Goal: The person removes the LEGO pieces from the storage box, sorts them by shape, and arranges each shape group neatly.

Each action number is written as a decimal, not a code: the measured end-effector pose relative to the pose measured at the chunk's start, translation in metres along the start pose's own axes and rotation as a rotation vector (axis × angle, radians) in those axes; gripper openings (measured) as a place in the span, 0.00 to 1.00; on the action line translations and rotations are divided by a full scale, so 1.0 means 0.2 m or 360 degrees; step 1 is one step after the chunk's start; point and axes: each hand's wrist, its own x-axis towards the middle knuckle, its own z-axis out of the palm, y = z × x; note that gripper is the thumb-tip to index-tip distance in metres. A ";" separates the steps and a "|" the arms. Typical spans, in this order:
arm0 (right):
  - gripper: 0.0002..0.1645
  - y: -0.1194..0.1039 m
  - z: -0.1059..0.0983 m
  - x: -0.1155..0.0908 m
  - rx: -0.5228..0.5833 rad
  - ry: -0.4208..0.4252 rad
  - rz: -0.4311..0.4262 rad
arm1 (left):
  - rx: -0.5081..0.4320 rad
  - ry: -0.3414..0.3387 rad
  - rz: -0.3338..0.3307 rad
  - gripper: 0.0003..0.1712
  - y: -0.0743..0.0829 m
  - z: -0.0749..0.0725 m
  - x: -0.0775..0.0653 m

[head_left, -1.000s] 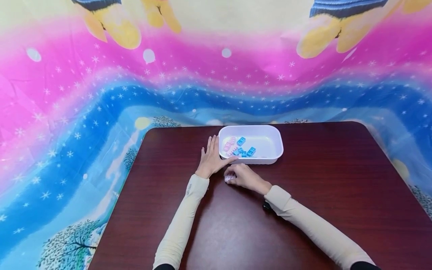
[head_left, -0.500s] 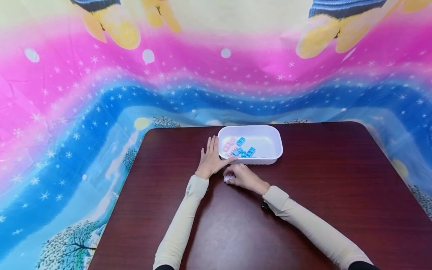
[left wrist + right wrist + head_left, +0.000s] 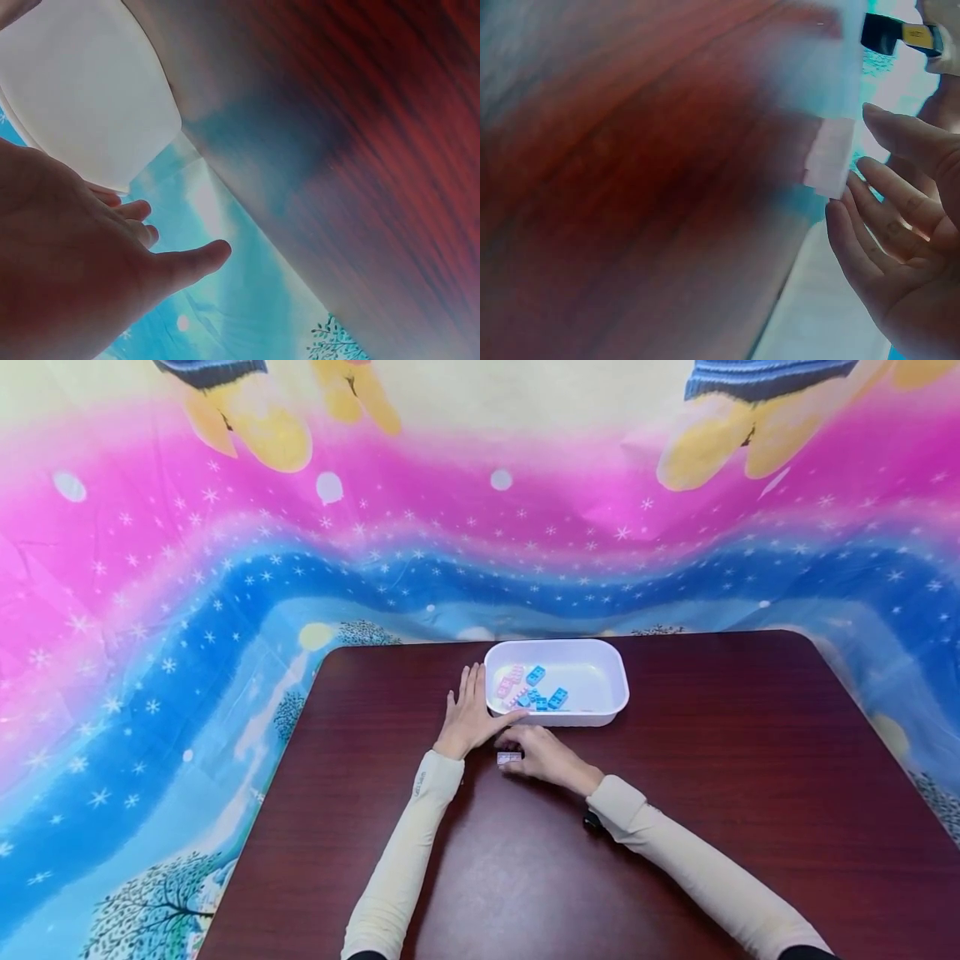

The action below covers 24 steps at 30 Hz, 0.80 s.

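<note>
In the head view my left hand (image 3: pixel 467 720) lies flat at the left side of a white plastic tub (image 3: pixel 573 719), its thumb stretched along the front rim. The left wrist view shows this hand (image 3: pixel 82 255) with fingers extended by the tub's wall (image 3: pixel 90 90). A pale pink toy building block (image 3: pixel 508 758) sits on the table in front of the tub. My right hand (image 3: pixel 547 756) is at the block, thumb on the near side and fingers on the far side. In the right wrist view the fingertips stand loosely at the ends of the block (image 3: pixel 832 154), with small gaps showing.
Inside the tub lie several pink blocks (image 3: pixel 511 679) and blue blocks (image 3: pixel 557 697), mostly toward its left half. The tub stands near the far edge of the dark red-brown table (image 3: pixel 675 752). A patterned cloth (image 3: pixel 450 552) hangs behind the table.
The right hand's fingers have loosened slightly, and a dark gap now shows between them and the pale pink block. The left hand and tub stay in place.
</note>
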 end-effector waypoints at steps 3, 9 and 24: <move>0.19 -0.02 -0.03 -0.01 0.0010 0.0026 -0.0021 | 0.0002 0.0015 -0.0001 0.73 0.00 0.01 0.00; 0.18 -0.03 -0.10 -0.02 -0.0034 0.0071 -0.0048 | 0.0006 0.0017 0.0004 0.71 0.01 0.00 0.00; 0.19 0.02 -0.39 0.02 0.0048 0.0195 0.0033 | -0.0020 -0.0018 0.0016 0.71 0.01 0.00 0.00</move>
